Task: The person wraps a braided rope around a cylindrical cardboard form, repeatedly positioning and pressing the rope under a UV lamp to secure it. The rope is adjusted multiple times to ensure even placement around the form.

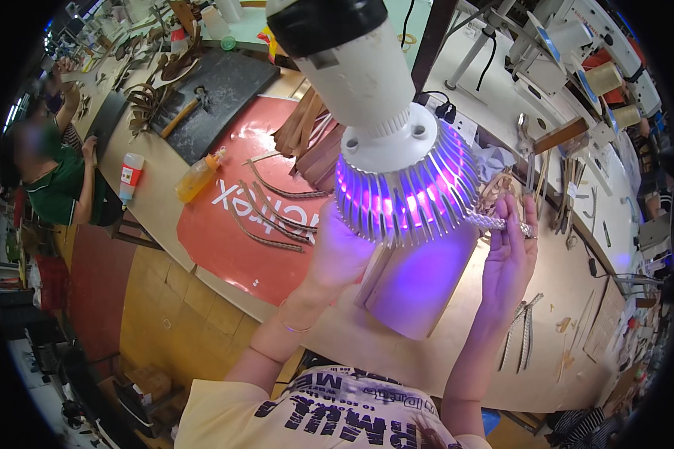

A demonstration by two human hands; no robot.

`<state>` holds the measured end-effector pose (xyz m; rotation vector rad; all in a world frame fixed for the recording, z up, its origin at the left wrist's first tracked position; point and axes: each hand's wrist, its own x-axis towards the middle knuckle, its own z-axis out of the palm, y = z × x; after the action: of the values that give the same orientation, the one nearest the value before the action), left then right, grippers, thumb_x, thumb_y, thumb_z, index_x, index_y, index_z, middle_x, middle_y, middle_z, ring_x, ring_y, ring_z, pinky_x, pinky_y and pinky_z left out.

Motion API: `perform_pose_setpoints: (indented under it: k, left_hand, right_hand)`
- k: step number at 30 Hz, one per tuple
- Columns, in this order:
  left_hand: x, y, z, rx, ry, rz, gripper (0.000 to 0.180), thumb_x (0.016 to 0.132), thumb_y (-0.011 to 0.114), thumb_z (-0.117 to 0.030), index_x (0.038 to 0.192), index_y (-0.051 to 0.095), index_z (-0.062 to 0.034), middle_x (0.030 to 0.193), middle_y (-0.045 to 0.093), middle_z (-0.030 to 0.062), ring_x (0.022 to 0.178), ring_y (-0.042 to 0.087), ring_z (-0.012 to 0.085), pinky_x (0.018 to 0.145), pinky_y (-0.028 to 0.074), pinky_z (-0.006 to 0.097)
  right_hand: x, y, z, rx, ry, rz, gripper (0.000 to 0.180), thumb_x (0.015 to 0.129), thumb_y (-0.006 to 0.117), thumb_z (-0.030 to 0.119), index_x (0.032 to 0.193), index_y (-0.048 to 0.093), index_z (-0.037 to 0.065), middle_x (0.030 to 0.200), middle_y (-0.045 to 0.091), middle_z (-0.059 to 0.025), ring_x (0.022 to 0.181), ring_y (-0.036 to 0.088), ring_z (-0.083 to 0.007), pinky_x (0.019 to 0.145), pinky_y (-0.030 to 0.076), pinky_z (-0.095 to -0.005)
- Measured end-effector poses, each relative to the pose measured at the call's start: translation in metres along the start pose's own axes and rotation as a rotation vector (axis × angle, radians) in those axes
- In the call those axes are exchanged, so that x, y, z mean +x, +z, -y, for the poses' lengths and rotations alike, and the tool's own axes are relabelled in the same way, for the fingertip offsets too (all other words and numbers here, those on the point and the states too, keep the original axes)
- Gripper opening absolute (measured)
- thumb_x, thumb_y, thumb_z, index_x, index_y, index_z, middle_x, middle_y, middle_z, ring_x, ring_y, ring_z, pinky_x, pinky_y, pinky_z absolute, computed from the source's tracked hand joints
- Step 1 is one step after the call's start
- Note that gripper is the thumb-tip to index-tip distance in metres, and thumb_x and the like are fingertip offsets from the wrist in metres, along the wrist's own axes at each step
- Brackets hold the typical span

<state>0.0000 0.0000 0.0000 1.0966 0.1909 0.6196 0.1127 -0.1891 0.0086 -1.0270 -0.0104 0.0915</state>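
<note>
A pale braided cord [494,222] comes out from behind the lamp head on its right side. My right hand [511,243] is raised there, with its fingers closed on the cord near its end. My left hand [341,247] is on the other side of the lamp; its fingers are hidden behind the finned rim, so what they hold cannot be seen. The large lamp [404,179], with a white neck and purple-lit fins, blocks the middle of the view. Below it lies a smooth curved block [419,292] under purple light. Brown braided cords [273,213] rest left of my left hand.
A red sheet [217,254] covers part of the table. Beyond it are brown leather strips [299,135], a yellow bottle [198,176], and a hammer [183,114] on a dark slab [228,86]. Pale braided cords [524,333] lie at right. A person in green [64,183] works at far left.
</note>
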Motion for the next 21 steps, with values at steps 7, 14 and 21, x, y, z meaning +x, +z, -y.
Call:
perform_pose_setpoints:
  k: [7, 14, 21]
  left_hand:
    - [0.002, -0.002, -0.006, -0.052, 0.058, 0.056, 0.027, 0.083, 0.060, 0.007, 0.107, 0.057, -0.0040, 0.097, 0.065, -0.0006, 0.089, 0.060, 0.0046, 0.080, 0.051, 0.024]
    - [0.001, -0.004, -0.014, -0.177, -0.066, -0.014, 0.055, 0.081, 0.050, 0.015, 0.134, 0.046, 0.0009, 0.102, 0.067, 0.0004, 0.085, 0.064, 0.0033, 0.074, 0.052, 0.018]
    - [-0.006, -0.003, -0.016, 0.175, 0.036, -0.085, 0.063, 0.080, 0.054, 0.012, 0.141, 0.040, 0.0044, 0.105, 0.066, 0.0028, 0.083, 0.064, 0.0026, 0.069, 0.051, 0.015]
  right_hand:
    - [-0.018, 0.016, 0.004, -0.098, -0.112, -0.033, 0.050, 0.098, 0.051, 0.000, 0.145, 0.031, 0.003, 0.126, 0.058, -0.0257, 0.112, 0.064, -0.0269, 0.094, 0.055, -0.0344]
    - [-0.037, 0.022, 0.004, -0.172, -0.233, -0.010, 0.056, 0.098, 0.051, 0.001, 0.148, 0.025, 0.003, 0.117, 0.064, -0.0226, 0.105, 0.067, -0.0265, 0.092, 0.055, -0.0353]
    - [-0.053, 0.020, 0.004, -0.281, -0.378, -0.009, 0.063, 0.097, 0.050, -0.001, 0.151, 0.018, 0.002, 0.112, 0.067, -0.0207, 0.101, 0.068, -0.0266, 0.092, 0.054, -0.0390]
